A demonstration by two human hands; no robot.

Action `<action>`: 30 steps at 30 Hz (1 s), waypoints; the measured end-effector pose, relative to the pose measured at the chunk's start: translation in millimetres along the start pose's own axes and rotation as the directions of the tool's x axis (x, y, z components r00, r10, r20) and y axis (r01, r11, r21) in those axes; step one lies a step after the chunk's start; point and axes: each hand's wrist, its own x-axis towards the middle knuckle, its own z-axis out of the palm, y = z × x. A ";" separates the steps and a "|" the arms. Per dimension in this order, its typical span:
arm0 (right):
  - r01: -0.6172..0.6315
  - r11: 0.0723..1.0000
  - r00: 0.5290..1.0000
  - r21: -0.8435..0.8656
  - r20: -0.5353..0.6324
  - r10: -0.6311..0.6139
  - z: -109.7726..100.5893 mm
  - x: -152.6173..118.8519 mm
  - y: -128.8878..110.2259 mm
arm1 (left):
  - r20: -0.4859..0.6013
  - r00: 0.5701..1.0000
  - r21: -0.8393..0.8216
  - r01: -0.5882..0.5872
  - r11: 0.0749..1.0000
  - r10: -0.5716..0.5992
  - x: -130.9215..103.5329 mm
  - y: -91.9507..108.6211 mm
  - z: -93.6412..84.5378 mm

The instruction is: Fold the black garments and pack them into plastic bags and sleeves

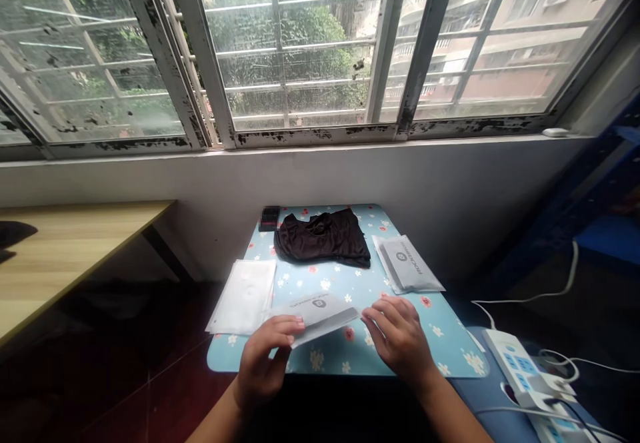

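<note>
A frosted plastic packaging bag (320,313) with a dark round logo and lettering is held tilted above the near part of the small table. My left hand (265,353) grips its lower left edge, thumb and fingers closed on the plastic. At the bag's right corner, the fingertips of my right hand (400,336) are pinched together on the edge. Left of it lies a stack of flat whitish frosted bags (243,296). A filled bag with a similar logo (407,263) rests at the table's right side. Behind, a dark folded cloth (323,236) lies crumpled.
The light blue floral table (300,356) stands against the wall below a barred window. A small dark pixelated item (269,218) sits at its far left corner. Power strips (520,363) with cables lie on a blue stool at right. A wooden desk (75,243) is at left.
</note>
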 end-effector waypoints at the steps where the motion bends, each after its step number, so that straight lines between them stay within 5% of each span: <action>1: -0.011 0.999 1.000 0.051 0.013 0.011 -3.5 -0.9 0.7 | -0.044 0.999 -0.043 0.031 0.999 -0.032 1.8 -1.8 1.8; 5: -0.102 0.957 0.991 0.273 0.114 0.073 -15.4 -6.1 -1.3 | -0.206 0.932 -0.360 0.211 0.909 -0.298 18.6 -10.2 13.6; 9: -0.183 0.881 0.960 0.437 0.271 0.065 -26.3 -5.9 -8.2 | -0.097 0.831 -0.697 0.335 0.634 -0.547 43.6 -17.4 32.6; 11: -0.152 0.845 0.954 0.512 0.299 -0.009 -32.7 -3.4 -6.8 | -0.057 0.802 -0.717 0.381 0.584 -0.594 53.6 -22.3 41.4; 14: -0.079 0.893 0.978 0.442 0.209 -0.018 -44.1 0.9 12.5 | -0.051 0.761 -0.549 0.520 0.654 -0.647 63.5 -33.9 47.1; 16: -0.076 0.970 0.991 0.232 0.124 0.048 -52.3 5.0 38.1 | -0.045 0.741 -0.406 0.600 0.690 -0.671 68.0 -44.6 43.9; 19: -0.096 0.983 0.994 -0.159 0.045 0.104 -62.5 15.6 87.4 | -0.039 0.766 -0.269 0.610 0.745 -0.641 74.5 -62.6 29.2; 23: -0.163 0.865 0.977 -0.474 0.044 0.208 -67.0 31.4 141.5 | -0.082 0.811 -0.040 0.578 0.815 -0.579 85.1 -82.3 -0.6; 30: -0.072 0.883 0.979 -0.464 0.135 0.151 -68.2 3.7 156.3 | -0.039 0.835 0.256 0.539 0.802 -0.549 86.8 -102.8 -37.1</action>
